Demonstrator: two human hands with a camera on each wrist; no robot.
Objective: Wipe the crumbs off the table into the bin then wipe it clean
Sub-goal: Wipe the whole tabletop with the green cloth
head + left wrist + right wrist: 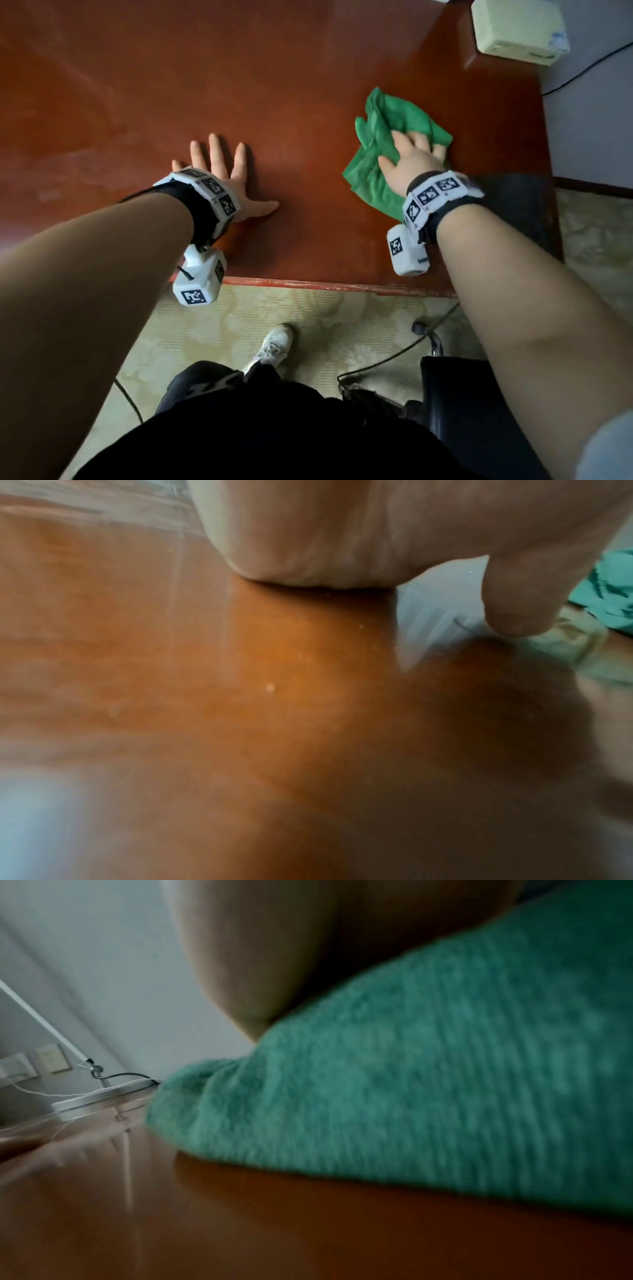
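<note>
Right grip [409, 154] presses a green cloth [383, 137] flat-fingered; left grip [222, 174], beside the cloth, splayed on the counter [137, 85] (specks remain; wiping seems unfinished).

My red-brown table [291, 85] has a green cloth [383, 137] lying on it, near its right edge.

**Both arms reach forward, palms down**

The left hand [226, 171] lies flat with fingers straight and spread, the thumb pointing out to the right. The right hand [409, 154] presses down, fingers slightly bent, thumb angled to the left. Both forearms are bare and stretched forward, and each wrist wears a black strap with white marker blocks.
</note>
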